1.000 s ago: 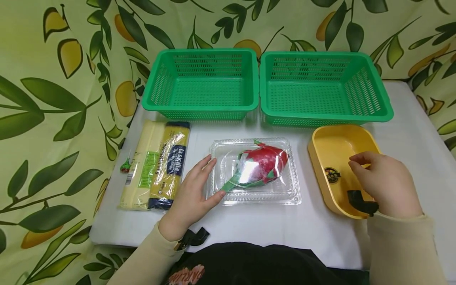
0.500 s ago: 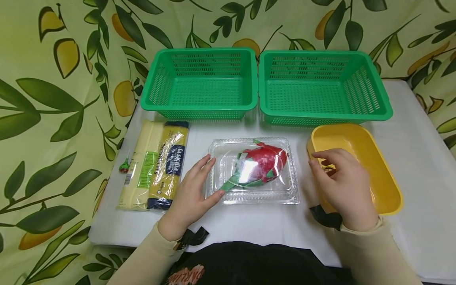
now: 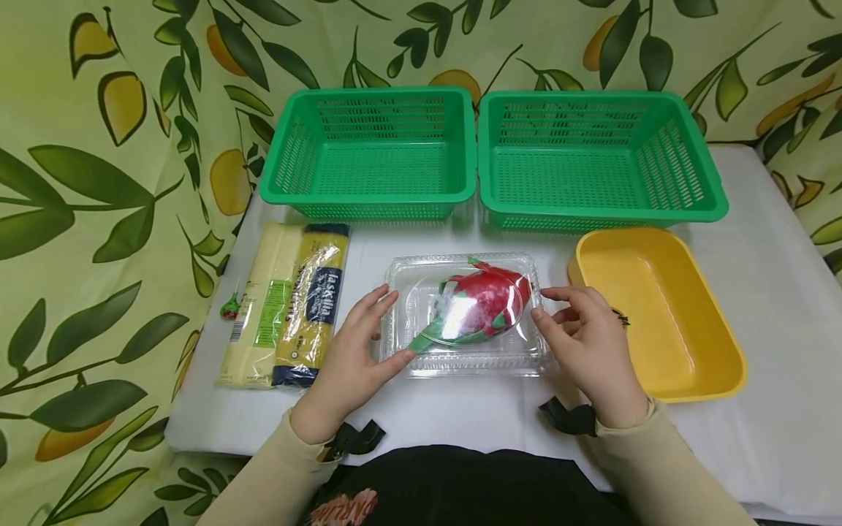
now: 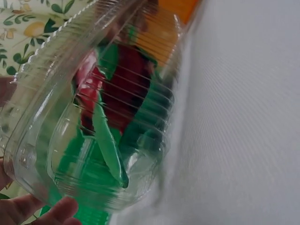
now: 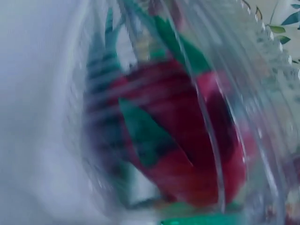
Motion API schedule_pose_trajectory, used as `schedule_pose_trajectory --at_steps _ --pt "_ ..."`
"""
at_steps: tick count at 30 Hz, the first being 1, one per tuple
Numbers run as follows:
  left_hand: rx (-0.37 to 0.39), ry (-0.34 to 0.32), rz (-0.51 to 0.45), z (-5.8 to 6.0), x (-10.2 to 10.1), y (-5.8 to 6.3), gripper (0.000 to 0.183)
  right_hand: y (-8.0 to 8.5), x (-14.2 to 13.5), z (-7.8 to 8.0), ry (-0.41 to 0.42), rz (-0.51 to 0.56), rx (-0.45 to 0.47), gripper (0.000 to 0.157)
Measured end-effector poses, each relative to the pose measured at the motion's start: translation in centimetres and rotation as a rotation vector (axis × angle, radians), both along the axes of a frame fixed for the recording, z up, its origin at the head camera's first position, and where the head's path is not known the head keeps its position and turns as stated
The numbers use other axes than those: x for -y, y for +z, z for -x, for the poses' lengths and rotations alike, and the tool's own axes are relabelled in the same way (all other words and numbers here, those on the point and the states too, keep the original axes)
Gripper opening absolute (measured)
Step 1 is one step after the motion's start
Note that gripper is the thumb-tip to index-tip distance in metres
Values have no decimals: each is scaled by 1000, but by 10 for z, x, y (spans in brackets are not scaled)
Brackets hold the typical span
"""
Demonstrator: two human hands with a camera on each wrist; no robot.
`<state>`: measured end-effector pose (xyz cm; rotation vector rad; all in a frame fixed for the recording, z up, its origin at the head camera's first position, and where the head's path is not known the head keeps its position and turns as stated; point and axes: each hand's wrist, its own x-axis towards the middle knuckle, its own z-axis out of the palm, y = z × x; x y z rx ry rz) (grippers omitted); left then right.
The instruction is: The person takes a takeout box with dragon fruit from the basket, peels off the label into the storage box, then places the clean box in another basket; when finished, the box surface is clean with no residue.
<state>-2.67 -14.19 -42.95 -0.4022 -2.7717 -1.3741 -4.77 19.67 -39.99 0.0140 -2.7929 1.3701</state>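
Observation:
A clear plastic clamshell box (image 3: 421, 365) with its lid down lies on the white table. Inside is a red dragon fruit (image 3: 490, 299) with green leaf tips, partly hidden by glare on the lid. My left hand (image 3: 349, 361) is at the box's left side, fingers extended and spread, thumb near the front left corner. At the right edge, my right hand (image 3: 588, 347) has thumb and index fingertips touching or very close to the rim, other fingers bent beneath. The right wrist view is blurred, showing the fruit (image 5: 178, 122) through the ribbed wall.
Two green baskets (image 3: 368, 199) (image 3: 605, 217) stand along the back. A yellow tub (image 3: 677, 321) sits right of my right hand. Left lie a navy-labelled spaghetti pack (image 3: 316, 307), a pale yellow pack (image 3: 253, 329) and a small red-green thing (image 3: 230, 307).
My right hand has moved left from over the yellow tub to the right edge of the clamshell box. The left hand and the box have stayed nearly still.

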Motion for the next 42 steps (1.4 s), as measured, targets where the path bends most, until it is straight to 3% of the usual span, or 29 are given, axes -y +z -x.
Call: schedule_pose_trajectory --at_steps 9,14,21,29,35,39,42 --pt "107 59 -145 5 -6 7 68 -2 2 2 -28 270 225 47" --pt "181 97 -216 8 -9 12 67 -4 1 3 -17 374 278 50" --pt "180 114 -227 11 -13 17 67 -7 2 1 -32 479 243 48" --pt "115 108 -206 15 -15 25 68 -1 5 2 -64 541 211 42" --pt "78 64 -206 28 -18 46 69 17 0 6 -57 686 138 35" --pt "54 20 -196 44 -22 66 68 31 -7 11 -48 790 77 32" --pt "39 -5 -172 59 -27 82 68 43 -14 18 -57 796 43 32"
